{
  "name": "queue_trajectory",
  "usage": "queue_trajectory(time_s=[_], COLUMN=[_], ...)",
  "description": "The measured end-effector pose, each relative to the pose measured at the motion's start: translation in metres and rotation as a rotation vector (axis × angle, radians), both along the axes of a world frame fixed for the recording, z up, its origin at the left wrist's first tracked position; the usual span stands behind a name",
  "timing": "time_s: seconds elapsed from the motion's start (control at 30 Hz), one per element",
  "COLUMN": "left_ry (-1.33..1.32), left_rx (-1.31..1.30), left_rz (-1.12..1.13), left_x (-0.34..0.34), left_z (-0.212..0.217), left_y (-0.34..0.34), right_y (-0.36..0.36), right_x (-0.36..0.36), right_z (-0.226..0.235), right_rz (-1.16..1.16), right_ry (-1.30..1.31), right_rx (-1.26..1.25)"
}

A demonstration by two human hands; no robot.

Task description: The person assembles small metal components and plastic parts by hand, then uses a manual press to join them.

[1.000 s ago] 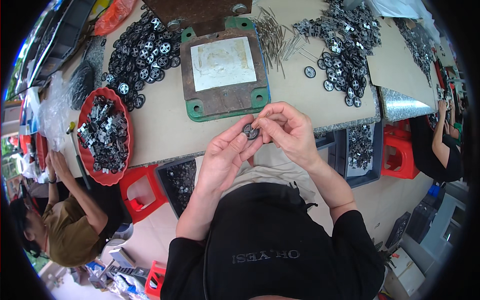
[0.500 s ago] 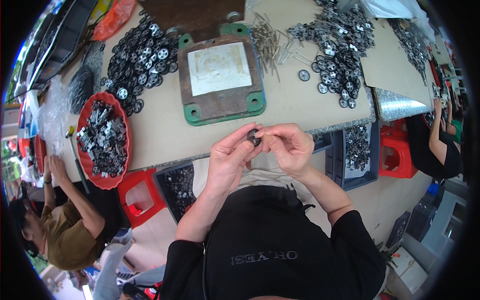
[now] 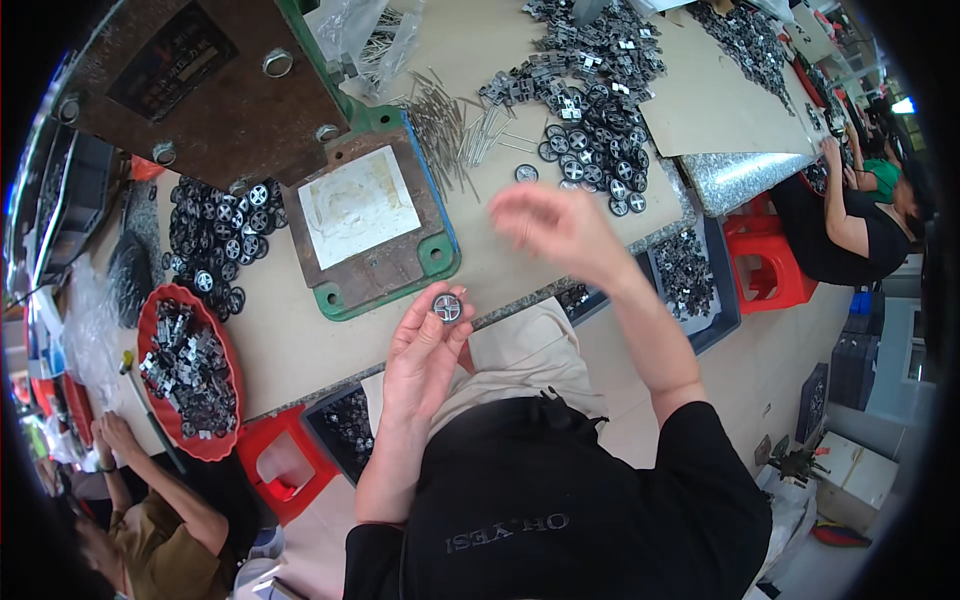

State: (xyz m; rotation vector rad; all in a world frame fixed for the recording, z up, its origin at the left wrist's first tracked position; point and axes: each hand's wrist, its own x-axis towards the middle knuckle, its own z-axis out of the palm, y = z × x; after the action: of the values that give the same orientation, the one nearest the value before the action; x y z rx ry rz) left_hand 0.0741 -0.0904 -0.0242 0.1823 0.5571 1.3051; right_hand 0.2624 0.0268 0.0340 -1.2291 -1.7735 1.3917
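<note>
Wheel pinched between the fingers of my left hand, near the table edge.
My right hand is blurred: I can't tell whether its fingers are apart or together. It has moved away from the wheel.

a beige-topped workbench is spanning the upper half of the frame. at upper left a green-and-brown press is standing, at left a scalloped red dish. black spoked wheels, thin pins and dark clips are lying at upper centre.
</note>
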Motion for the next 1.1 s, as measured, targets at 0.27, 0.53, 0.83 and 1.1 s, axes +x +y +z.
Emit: queue_trajectory(time_s=[0.27,0.53,0.83,1.1], left_ry=[-0.007,-0.034,-0.031,-0.025], left_rx=[-0.035,-0.02,-0.02,-0.01], left_rz=[-0.038,-0.045,-0.046,-0.056], left_x=[-0.003,-0.003,-0.004,-0.003], left_z=[-0.004,-0.004,-0.004,-0.004], left_y=[-0.002,0.0,-0.002,-0.002], right_y=[0.089,0.097,0.137,0.148], right_x=[0.035,0.044,0.051,0.061], right_z=[-0.009,-0.016,-0.019,-0.013], right_rz=[-0.195,-0.109,-0.401,-0.3], right_ry=[-0.802,-0.717,-0.733,-0.601], right_rx=[0.345,0.264,0.583,0.285])
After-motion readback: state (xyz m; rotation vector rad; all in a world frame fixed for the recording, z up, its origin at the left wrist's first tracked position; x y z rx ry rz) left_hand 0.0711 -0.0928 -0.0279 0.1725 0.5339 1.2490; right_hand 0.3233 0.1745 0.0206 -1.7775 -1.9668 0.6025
